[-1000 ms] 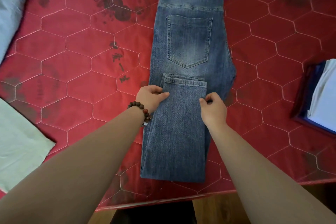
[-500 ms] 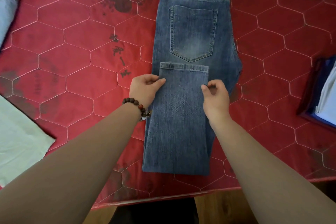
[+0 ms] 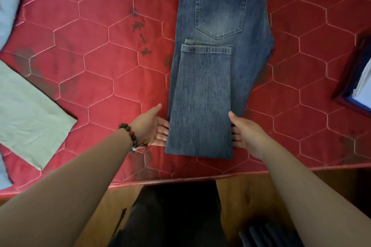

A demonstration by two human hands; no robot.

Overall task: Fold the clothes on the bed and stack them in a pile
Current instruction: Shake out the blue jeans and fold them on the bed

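jeans [image 3: 200, 106] half-folded on bed [image 3: 100, 66] | my left hand [image 3: 153, 126] and right hand [image 3: 246, 132] spread, fingers slid under fold edge | to lift second fold

Red quilted bedcover [image 3: 96, 32] w/ pale hexagon stitching, dark stains at top centre and scattered near left side. Bead bracelet [image 3: 132, 136], brown beads w/ one red and a whitish one, plus small tassel. Below bed edge: wood floor [image 3: 243, 198], brownish, partly in shadow. Dark trousers [image 3: 174, 216] at bottom centre. Ribbed dark object [image 3: 265, 234] at bottom, right of centre, can't tell what it is. At far right, dark red frame-like edge [image 3: 349, 78] w/ blue strip just inside it; unclear what it belongs to.
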